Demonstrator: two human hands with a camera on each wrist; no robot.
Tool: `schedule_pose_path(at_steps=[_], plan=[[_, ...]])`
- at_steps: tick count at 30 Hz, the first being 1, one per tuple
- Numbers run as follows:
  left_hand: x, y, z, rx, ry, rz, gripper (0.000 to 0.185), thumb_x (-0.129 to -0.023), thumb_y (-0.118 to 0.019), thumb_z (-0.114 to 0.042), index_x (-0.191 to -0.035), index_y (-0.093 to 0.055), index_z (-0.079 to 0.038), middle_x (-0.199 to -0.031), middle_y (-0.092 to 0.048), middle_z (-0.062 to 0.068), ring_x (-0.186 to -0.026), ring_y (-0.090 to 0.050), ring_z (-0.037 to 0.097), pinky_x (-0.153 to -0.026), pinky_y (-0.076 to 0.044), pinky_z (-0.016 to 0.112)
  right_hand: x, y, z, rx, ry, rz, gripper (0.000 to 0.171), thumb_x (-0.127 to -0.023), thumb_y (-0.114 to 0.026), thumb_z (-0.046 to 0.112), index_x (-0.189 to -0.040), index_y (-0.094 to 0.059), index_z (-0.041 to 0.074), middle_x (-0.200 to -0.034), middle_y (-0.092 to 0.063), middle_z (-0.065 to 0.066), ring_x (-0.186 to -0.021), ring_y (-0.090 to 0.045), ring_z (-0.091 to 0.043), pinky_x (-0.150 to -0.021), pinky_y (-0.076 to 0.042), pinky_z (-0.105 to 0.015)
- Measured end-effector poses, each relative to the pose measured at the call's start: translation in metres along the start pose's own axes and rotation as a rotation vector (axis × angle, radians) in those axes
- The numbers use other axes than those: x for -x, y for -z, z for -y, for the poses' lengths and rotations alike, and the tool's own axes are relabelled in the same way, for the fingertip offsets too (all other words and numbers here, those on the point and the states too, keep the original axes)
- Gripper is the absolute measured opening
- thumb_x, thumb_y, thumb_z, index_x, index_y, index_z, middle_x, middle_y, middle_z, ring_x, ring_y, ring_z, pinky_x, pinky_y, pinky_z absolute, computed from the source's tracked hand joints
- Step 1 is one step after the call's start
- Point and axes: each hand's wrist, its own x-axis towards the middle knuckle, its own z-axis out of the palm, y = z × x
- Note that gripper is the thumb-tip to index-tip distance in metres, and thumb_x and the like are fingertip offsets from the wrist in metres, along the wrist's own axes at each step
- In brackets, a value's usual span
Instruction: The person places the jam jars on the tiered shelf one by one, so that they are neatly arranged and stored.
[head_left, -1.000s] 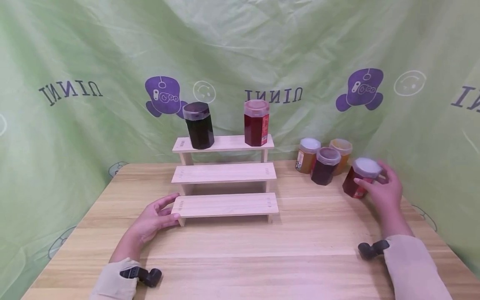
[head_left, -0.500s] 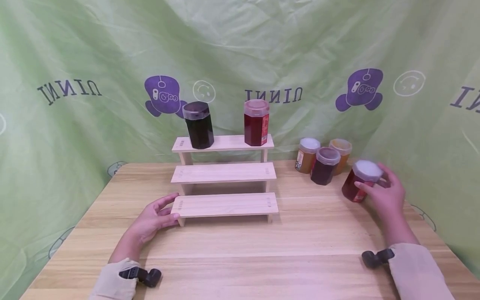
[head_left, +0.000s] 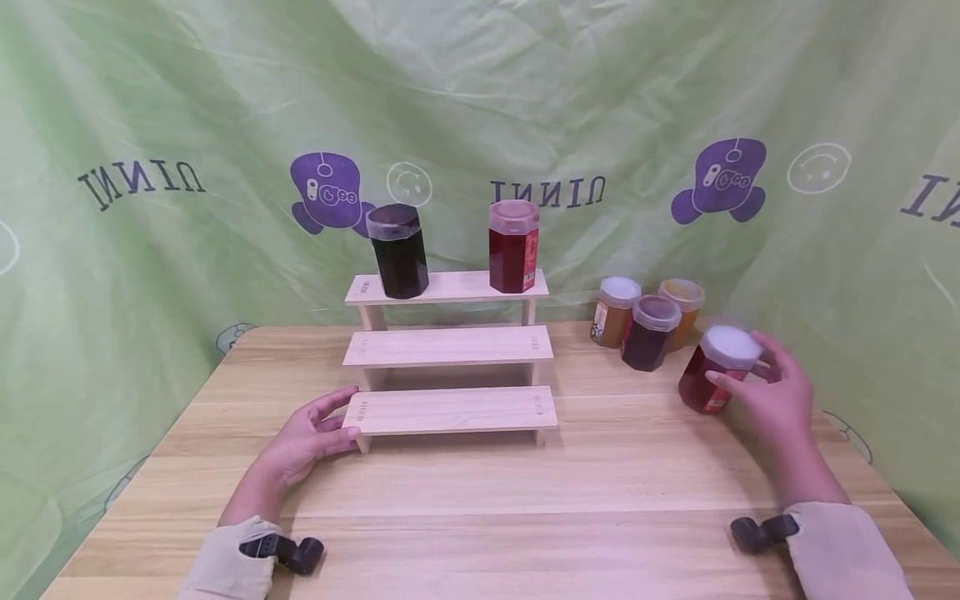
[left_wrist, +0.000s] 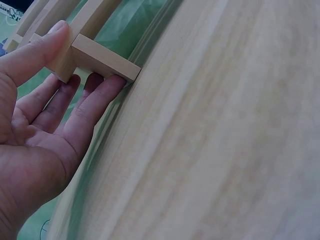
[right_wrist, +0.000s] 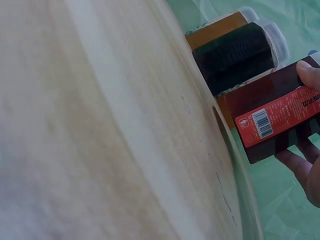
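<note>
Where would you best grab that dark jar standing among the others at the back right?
Probably round the lid of the dark jar, coming from above: honey-coloured jars stand close behind it, crowding its sides, while the wide cap sits clear on top.

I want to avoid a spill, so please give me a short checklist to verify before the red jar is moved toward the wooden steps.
1. Right hand has a grip on the red jar, thumb and fingers on opposite sides: ok.
2. Jar's white lid is on: ok; whether it is tight: cannot tell.
3. Jar is off the table: cannot tell; it is tilted, and the right wrist view suggests its base is raised.
4. Left hand touches the left end of the lowest step: ok.
5. Middle step and lowest step have free room: ok.
6. Jar is apart from the dark jar beside it: ok.
</note>
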Motion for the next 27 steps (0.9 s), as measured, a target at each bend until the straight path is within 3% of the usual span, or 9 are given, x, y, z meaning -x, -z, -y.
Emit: schedule_pose_path(at_steps=[9,16,22,27], plan=[[0.0,0.001,0.0,0.001,-0.008,0.015,0.078,-0.073,-0.065,0.006,-0.138,-0.023,-0.002,-0.138,-0.023,0.024,-0.103,-0.054,0.026,-0.085,-0.048,0.044,0.004,-0.002,0.008,0.041,0.035,0.005,0.085,-0.066,-0.076,0.035,-0.135,-0.028,0.038,-0.138,-0.035,-0.001,-0.117,-0.039,-0.022,-0.092,-0.042,-0.03],[0.001,0.001,0.0,0.002,-0.013,0.016,0.078,-0.073,-0.065,0.006,-0.138,-0.023,-0.001,-0.138,-0.022,0.025,-0.102,-0.054,0.025,-0.085,-0.048,0.044,0.009,-0.004,0.016,0.045,0.067,0.008,0.085,-0.065,-0.077,0.033,-0.135,-0.03,0.036,-0.136,-0.038,-0.004,-0.114,-0.04,-0.022,-0.075,-0.042,-0.007],[0.001,0.001,0.0,0.001,-0.012,0.021,0.077,-0.074,-0.065,0.006,-0.138,-0.023,-0.001,-0.136,-0.024,0.025,-0.102,-0.054,0.025,-0.085,-0.048,0.045,0.015,-0.006,0.022,0.052,0.109,0.02,0.084,-0.065,-0.077,0.031,-0.135,-0.031,0.035,-0.135,-0.039,-0.004,-0.112,-0.042,-0.022,-0.078,-0.045,-0.01],[0.0,0.001,0.0,0.003,-0.014,0.027,0.077,-0.073,-0.065,0.006,-0.138,-0.022,-0.001,-0.136,-0.024,0.025,-0.102,-0.054,0.026,-0.085,-0.047,0.045,0.017,-0.008,0.024,0.046,0.136,0.043,0.085,-0.064,-0.078,0.03,-0.135,-0.032,0.035,-0.133,-0.041,-0.004,-0.11,-0.044,-0.019,-0.072,-0.044,-0.006]])
